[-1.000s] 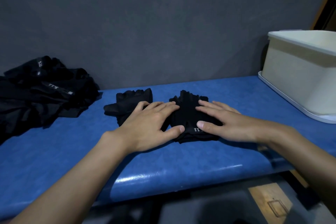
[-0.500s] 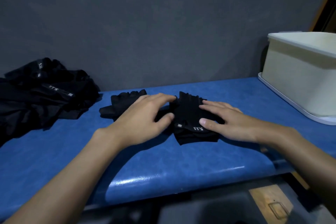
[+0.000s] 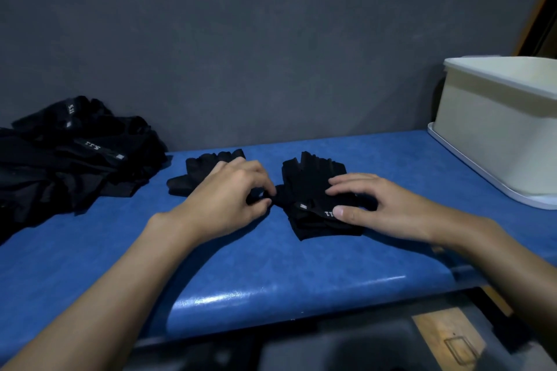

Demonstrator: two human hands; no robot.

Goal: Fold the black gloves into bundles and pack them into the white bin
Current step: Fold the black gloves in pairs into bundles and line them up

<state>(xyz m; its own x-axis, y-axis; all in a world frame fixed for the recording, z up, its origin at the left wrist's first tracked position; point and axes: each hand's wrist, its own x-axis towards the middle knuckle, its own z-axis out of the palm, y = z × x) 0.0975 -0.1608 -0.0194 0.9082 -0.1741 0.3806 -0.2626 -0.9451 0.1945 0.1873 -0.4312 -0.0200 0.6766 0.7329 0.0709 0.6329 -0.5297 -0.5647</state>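
Two bare hands work black gloves at the near middle of the blue desk (image 3: 271, 265).
The left hand (image 3: 229, 199) has its grip curled, fingertips and thumb pinching a fold of black cloth (image 3: 258, 193) between two gloves; I cannot tell which glove it belongs to. The right hand (image 3: 376, 205) has its grip spread, fingers pressing down on the folded glove (image 3: 310, 178), thumb along the labelled cuff. Just beyond the left hand a second glove (image 3: 199, 172) lies flat, partly under it. Farther left, against the grey wall (image 3: 271, 39), sits a loose heap of gloves (image 3: 75, 153). At the far right the white bin (image 3: 497, 135) stands on a white tray (image 3: 482, 181), well apart from both hands.
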